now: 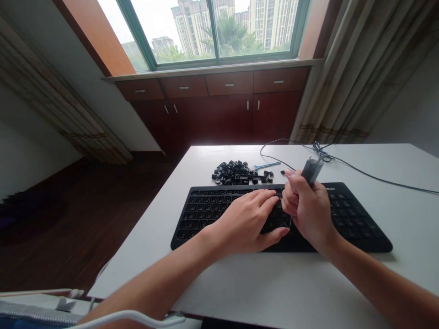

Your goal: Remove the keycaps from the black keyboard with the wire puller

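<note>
A black keyboard lies across the white table; its left part shows bare key sockets, while keycaps sit on its right end. My left hand rests on the middle of the keyboard, fingers stretched out and thumb apart, near a thin wire. My right hand is closed in a fist around the dark grey handle of a wire keycap puller. The handle sticks up above the fist, and the wire end reaches down to the keys beside my left thumb. My hands hide the keys beneath them.
Behind the keyboard lies a heap of loose black keycaps, with a blue brush-like tool next to it. A black cable runs across the table to the right. Red-brown cabinets stand beneath the window.
</note>
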Tool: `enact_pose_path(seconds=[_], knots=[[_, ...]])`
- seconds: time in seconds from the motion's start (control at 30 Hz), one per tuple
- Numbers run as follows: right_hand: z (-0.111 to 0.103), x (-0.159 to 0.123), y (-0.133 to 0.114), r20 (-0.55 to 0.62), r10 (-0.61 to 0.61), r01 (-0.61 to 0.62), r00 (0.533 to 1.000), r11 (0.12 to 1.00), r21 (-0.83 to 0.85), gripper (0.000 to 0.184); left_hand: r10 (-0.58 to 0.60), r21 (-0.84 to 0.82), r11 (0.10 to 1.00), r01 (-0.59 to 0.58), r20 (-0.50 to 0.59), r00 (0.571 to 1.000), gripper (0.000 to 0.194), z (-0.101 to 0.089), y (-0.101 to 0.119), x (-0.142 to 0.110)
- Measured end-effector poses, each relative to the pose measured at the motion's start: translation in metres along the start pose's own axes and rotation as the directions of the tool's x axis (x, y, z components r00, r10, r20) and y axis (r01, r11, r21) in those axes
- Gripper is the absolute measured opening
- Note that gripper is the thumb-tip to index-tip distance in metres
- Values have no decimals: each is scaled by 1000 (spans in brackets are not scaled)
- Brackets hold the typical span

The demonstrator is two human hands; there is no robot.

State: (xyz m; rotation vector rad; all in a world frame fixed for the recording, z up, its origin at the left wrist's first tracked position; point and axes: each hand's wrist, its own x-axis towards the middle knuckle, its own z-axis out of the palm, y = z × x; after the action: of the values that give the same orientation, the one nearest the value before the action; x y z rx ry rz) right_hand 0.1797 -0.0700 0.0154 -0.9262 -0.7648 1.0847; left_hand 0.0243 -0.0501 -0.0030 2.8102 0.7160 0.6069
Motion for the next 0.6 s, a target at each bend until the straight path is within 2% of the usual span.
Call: enact_pose_path(seconds=[0.17,0.27,0.37,0.43,0.6], knots=[[-4,-10,6,57,-150,156,987,981,-113,44,-18,-25,1000,18,-2,1000,63,-1,1,1],[-3,-16,7,79,-178,188,981,971,-150,44,-17,-39,999,17,7,1000,61,-1,1,1],[0,-14,5,132,-111,129,985,982,-139,44,2,-54,999,-2,-2,1000,53,-1,0,1],[-1,-8,2,136,-47,63,990,991,-120,46,9,-54,999,-10,-12,1000,55,0,0,1],[-5,12,-4,47,199,-197,979,980,-26,49,0,-13,1000,0,-24,1000,69,3,-1,-1]])
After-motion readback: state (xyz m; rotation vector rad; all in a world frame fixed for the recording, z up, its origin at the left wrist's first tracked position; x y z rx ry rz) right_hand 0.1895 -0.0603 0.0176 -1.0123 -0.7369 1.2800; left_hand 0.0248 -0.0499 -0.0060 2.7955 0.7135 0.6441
